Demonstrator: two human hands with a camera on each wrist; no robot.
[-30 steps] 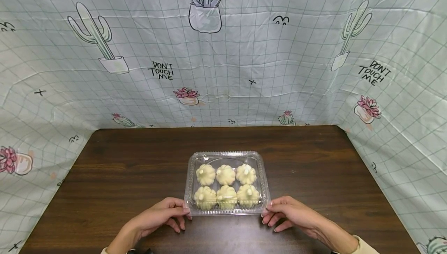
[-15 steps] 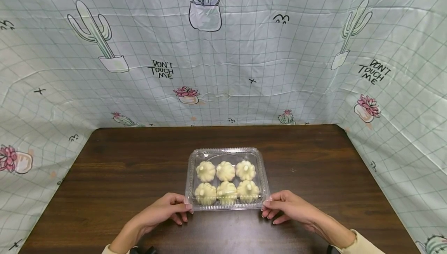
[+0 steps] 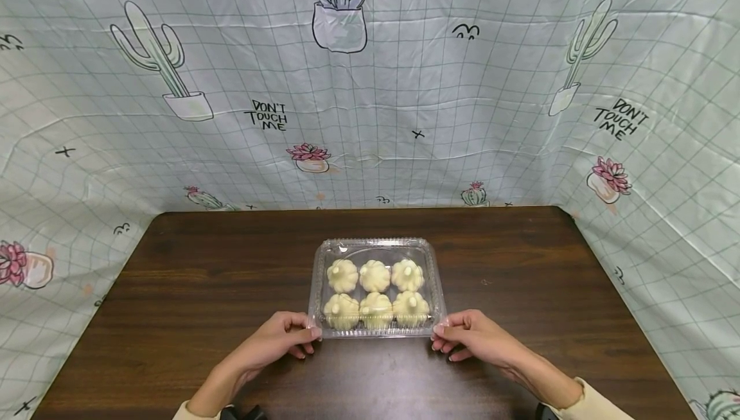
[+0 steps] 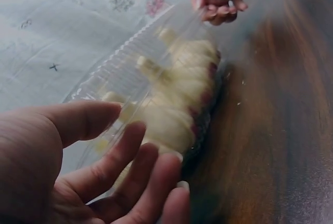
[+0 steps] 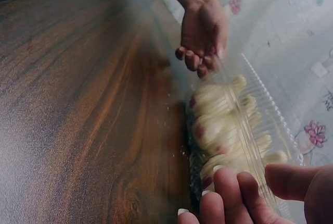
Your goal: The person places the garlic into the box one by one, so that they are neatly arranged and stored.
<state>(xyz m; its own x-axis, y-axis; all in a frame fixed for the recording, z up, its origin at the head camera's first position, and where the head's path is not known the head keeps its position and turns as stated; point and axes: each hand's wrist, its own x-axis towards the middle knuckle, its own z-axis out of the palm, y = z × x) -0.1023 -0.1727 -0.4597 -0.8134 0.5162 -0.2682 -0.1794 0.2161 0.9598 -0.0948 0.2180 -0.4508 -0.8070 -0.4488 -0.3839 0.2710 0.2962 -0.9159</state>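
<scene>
A clear plastic clamshell box [image 3: 376,241], lid down, holds several cream-coloured ribbed garlic bulbs [image 3: 374,277] in two rows, each with a short stem. At its near left corner, my left hand [image 3: 267,341] pinches the rim between thumb and fingers. My right hand [image 3: 484,341] grips the near right corner the same way. Reddish patches show low on the bulbs [image 4: 166,125] in the left wrist view. Through the right wrist view, the box wall stands close to the tabletop; whether its base touches the wood I cannot tell.
The dark brown wooden table [image 3: 202,266] stretches out on both sides of the box. Behind it and along the sides hangs a pale gridded curtain [image 3: 393,86] printed with cacti.
Both hands have carried or slid the box a little farther from me, towards the table's back edge. Their hold on its two near corners is the same.
</scene>
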